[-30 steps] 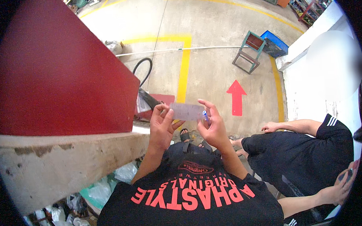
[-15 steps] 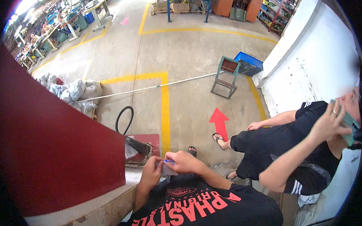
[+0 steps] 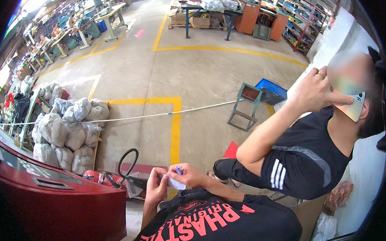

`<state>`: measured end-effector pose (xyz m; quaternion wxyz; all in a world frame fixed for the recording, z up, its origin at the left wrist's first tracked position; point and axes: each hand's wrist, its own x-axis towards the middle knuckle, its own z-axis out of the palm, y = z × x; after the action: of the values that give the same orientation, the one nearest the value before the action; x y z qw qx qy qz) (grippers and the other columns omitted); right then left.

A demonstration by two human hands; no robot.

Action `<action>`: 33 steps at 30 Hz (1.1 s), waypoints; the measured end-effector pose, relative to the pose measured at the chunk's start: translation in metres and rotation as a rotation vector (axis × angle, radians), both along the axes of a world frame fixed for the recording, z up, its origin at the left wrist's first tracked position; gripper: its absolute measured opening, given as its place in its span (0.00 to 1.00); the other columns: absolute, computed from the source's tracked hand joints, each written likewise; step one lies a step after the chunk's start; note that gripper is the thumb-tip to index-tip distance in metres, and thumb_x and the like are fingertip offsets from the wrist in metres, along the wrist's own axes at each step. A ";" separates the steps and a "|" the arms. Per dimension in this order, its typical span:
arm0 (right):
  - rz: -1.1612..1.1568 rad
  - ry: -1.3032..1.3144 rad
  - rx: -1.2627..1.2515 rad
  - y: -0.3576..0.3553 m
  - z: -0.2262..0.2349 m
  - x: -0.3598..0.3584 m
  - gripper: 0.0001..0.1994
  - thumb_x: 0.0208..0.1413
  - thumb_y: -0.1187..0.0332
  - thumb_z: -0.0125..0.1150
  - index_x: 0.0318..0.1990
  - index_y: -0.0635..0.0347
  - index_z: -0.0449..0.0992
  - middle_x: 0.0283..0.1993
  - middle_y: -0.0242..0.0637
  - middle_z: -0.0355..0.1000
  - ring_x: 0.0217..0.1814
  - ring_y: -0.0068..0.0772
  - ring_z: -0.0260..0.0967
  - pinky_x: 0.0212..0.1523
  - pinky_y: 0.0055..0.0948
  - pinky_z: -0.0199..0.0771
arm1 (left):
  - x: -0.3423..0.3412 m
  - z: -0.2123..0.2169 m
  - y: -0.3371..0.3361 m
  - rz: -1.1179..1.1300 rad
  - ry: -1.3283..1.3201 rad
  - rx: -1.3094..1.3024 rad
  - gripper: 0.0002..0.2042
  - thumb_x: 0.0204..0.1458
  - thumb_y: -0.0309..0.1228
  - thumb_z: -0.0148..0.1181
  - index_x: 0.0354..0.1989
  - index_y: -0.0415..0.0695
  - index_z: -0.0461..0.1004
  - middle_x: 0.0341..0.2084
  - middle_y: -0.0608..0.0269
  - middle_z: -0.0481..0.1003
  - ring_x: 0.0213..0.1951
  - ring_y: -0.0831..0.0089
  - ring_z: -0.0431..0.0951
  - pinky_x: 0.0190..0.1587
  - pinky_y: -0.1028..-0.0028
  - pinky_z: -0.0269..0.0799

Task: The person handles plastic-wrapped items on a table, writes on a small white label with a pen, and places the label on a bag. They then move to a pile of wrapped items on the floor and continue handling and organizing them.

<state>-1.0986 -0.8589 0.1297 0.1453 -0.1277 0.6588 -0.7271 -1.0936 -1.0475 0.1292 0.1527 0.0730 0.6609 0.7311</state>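
Close in front of my black shirt, both my hands are together. My left hand (image 3: 156, 185) pinches a small white piece of paper (image 3: 176, 184) at its edge. In my right hand (image 3: 192, 175) is a blue pen (image 3: 178, 169), gripped between the fingers with one end sticking up above them. The right fingers also lie against the paper's upper edge. The pen's other end is hidden by my hand, and what is on the paper cannot be made out.
A dark red cabinet (image 3: 58, 195) stands at my left, with a fire extinguisher (image 3: 92, 175) and black hose behind it. Stacked grey sacks (image 3: 75, 136) lie beyond. A white pole (image 3: 201, 108) crosses ahead to a green stool (image 3: 245, 106). At right, a person (image 3: 306, 152) holds a phone.
My view has shifted, showing the cabinet's top and more sacks. The pen has tilted upward, and more paper shows below my hands. The person at right has leaned forward with the phone.
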 end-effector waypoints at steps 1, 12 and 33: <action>-0.017 -0.054 -0.043 0.009 0.002 -0.009 0.11 0.68 0.63 0.57 0.36 0.60 0.76 0.26 0.22 0.66 0.30 0.14 0.61 0.30 0.24 0.63 | -0.015 0.000 0.014 0.014 0.057 -0.013 0.04 0.63 0.24 0.56 0.42 0.41 0.68 0.33 0.69 0.68 0.35 0.82 0.67 0.39 0.79 0.65; -0.045 -0.420 -0.411 0.054 -0.013 -0.091 0.08 0.70 0.65 0.54 0.37 0.54 0.75 0.28 0.20 0.68 0.27 0.11 0.63 0.26 0.17 0.60 | -0.091 -0.020 0.087 0.238 0.068 0.090 0.04 0.62 0.19 0.53 0.41 0.40 0.67 0.33 0.69 0.69 0.36 0.83 0.68 0.39 0.80 0.66; 0.034 -0.442 -0.284 -0.040 -0.029 -0.406 0.09 0.72 0.63 0.50 0.40 0.56 0.73 0.31 0.28 0.73 0.26 0.17 0.68 0.25 0.22 0.68 | -0.340 -0.014 0.004 0.887 0.167 0.287 0.03 0.66 0.26 0.56 0.42 0.41 0.69 0.37 0.67 0.71 0.38 0.81 0.71 0.44 0.78 0.69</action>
<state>-1.5049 -0.8988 0.1011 0.2785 0.0043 0.4999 -0.8201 -1.4339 -1.0431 0.1147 -0.2398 -0.1374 0.5307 0.8012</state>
